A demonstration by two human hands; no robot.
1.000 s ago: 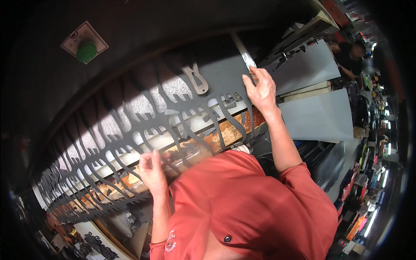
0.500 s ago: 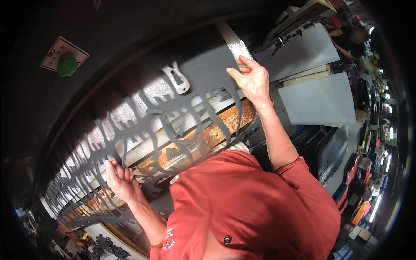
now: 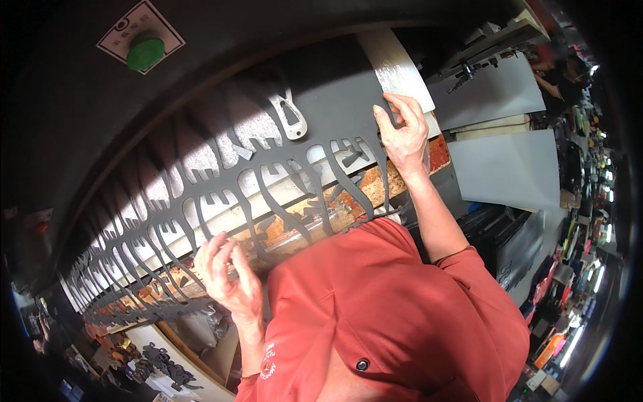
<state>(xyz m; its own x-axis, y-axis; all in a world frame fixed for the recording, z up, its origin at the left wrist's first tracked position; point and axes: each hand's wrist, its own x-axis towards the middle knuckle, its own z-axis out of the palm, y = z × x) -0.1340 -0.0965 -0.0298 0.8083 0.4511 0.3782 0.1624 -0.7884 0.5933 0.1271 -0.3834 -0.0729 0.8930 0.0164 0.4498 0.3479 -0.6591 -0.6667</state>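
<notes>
A dark grey sheet, punched into a row of long curved openings with thin strips between them, stretches over a white board on the worktable. My right hand is at the sheet's right end, thumb and fingers apart, nearest its edge. My left hand is raised over the sheet's near strips, with loosely bent fingers spread and nothing visible in them. A metal cutting die with a rounded, holed end rests on the sheet between the hands. Small grey offcuts lie among the openings.
A dark machine beam with a green button hangs over the far side. Pale sheets are stacked at the right. Dark cut pieces lie on a board at the lower left. Another person is at the far right.
My left hand has come off the strips, moved right and opened. The perforated sheet has settled flatter and shifted over the board. My right hand stays by its right end.
</notes>
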